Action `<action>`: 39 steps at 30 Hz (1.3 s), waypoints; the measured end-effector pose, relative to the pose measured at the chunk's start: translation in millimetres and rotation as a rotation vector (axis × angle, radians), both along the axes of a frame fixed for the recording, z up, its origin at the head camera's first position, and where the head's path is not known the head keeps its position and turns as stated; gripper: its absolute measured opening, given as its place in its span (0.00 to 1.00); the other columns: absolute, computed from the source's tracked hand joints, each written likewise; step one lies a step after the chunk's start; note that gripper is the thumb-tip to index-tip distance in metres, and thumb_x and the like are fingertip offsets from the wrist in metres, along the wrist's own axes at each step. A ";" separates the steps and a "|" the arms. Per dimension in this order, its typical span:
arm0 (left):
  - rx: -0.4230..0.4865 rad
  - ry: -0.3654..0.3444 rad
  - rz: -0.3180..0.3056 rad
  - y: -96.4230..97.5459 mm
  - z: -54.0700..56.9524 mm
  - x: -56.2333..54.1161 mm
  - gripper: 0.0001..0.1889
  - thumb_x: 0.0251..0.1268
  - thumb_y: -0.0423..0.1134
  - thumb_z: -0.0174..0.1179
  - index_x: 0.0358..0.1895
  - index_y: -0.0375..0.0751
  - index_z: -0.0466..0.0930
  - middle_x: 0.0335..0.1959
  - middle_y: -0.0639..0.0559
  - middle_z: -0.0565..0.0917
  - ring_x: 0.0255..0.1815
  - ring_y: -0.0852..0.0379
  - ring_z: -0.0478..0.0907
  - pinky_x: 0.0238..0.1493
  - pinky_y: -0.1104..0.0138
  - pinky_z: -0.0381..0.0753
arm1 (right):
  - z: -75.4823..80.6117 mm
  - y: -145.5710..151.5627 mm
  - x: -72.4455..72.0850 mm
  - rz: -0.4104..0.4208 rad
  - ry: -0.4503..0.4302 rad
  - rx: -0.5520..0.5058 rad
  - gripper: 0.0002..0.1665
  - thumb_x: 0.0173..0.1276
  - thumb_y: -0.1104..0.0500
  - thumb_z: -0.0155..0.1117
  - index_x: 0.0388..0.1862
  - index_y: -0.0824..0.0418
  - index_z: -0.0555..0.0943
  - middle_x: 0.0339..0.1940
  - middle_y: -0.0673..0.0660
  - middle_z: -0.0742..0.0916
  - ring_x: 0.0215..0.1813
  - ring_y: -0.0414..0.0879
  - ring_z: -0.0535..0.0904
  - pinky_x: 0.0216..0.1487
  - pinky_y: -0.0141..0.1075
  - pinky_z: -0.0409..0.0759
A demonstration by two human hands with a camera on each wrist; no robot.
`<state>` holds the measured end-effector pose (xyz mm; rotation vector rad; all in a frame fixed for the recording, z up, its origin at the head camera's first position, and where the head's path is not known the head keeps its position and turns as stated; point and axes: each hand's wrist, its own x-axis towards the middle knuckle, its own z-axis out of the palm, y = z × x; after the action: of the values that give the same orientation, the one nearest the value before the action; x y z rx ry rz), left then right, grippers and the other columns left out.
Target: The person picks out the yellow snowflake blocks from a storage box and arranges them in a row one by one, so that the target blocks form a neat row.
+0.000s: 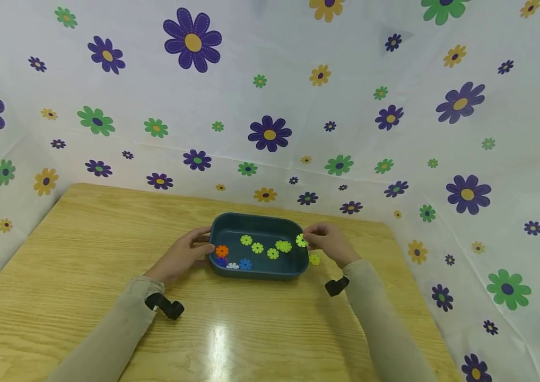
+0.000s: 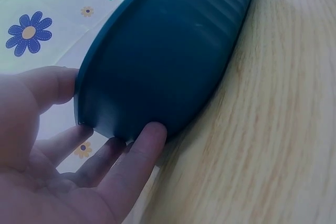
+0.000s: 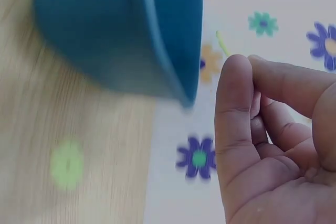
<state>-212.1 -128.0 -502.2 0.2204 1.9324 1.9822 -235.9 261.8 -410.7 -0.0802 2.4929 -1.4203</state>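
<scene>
A dark teal plastic basin [image 1: 255, 275] stands on the table, with several yellow-green notched discs [image 1: 272, 253] inside. An orange disc [image 1: 222, 251], a blue disc [image 1: 245, 264], a dark blue disc [image 1: 221, 262] and a white disc [image 1: 233, 266] lie at its left end. My left hand [image 1: 186, 253] grips that end, thumb at the rim and fingers against the outer wall. At the right rim, my right hand [image 1: 329, 241] pinches a yellow-green disc [image 1: 301, 240] between thumb and forefinger; it appears edge-on in the right wrist view.
Just outside the basin's right end, another yellow-green disc [image 1: 314, 259] lies on the wooden table [image 1: 260, 329]. A white cloth [image 1: 232, 95] printed with flowers rises behind the table and along its sides.
</scene>
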 end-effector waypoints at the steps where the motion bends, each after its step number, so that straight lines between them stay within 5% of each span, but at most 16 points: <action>1: 0.001 0.000 -0.001 -0.1 -0.1 0.0 0.34 0.79 0.39 0.59 0.82 0.44 0.57 0.74 0.32 0.66 0.68 0.37 0.74 0.60 0.50 0.84 | 0.2 7.4 1.0 -0.008 0.007 0.005 0.13 0.79 0.59 0.62 0.53 0.67 0.82 0.49 0.60 0.85 0.50 0.58 0.85 0.60 0.51 0.84; 8: 0.001 -0.002 0.003 -1.5 -1.2 -0.3 0.34 0.79 0.39 0.59 0.82 0.44 0.57 0.74 0.32 0.66 0.67 0.37 0.75 0.60 0.50 0.84 | -12.8 50.7 1.3 -0.086 -0.007 0.062 0.14 0.79 0.59 0.62 0.53 0.69 0.82 0.49 0.62 0.85 0.48 0.57 0.86 0.62 0.55 0.82; 15: -0.012 0.004 0.003 -3.2 -2.3 -1.4 0.34 0.79 0.40 0.60 0.82 0.44 0.57 0.74 0.32 0.66 0.66 0.38 0.76 0.60 0.49 0.84 | -38.2 74.2 0.6 -0.157 -0.056 0.134 0.14 0.79 0.59 0.62 0.52 0.70 0.83 0.44 0.60 0.87 0.40 0.47 0.85 0.52 0.44 0.86; 23: -0.004 0.004 0.001 -2.1 -1.3 -0.7 0.34 0.79 0.39 0.59 0.82 0.43 0.57 0.74 0.32 0.66 0.67 0.36 0.75 0.60 0.50 0.84 | -57.9 77.4 -3.8 -0.171 -0.104 0.089 0.13 0.78 0.62 0.63 0.52 0.71 0.83 0.44 0.60 0.87 0.37 0.45 0.86 0.46 0.38 0.88; 39: -0.011 -0.010 0.008 0.3 -0.6 -0.4 0.34 0.78 0.40 0.60 0.82 0.44 0.58 0.74 0.32 0.66 0.68 0.36 0.74 0.60 0.50 0.84 | -65.0 72.2 -4.7 -0.202 -0.104 0.118 0.09 0.76 0.65 0.63 0.48 0.71 0.83 0.44 0.62 0.86 0.38 0.44 0.85 0.44 0.37 0.89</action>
<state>-212.5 -127.7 -502.8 0.1998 1.9400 1.9734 -240.5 334.1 -475.7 0.2695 2.5495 -1.3090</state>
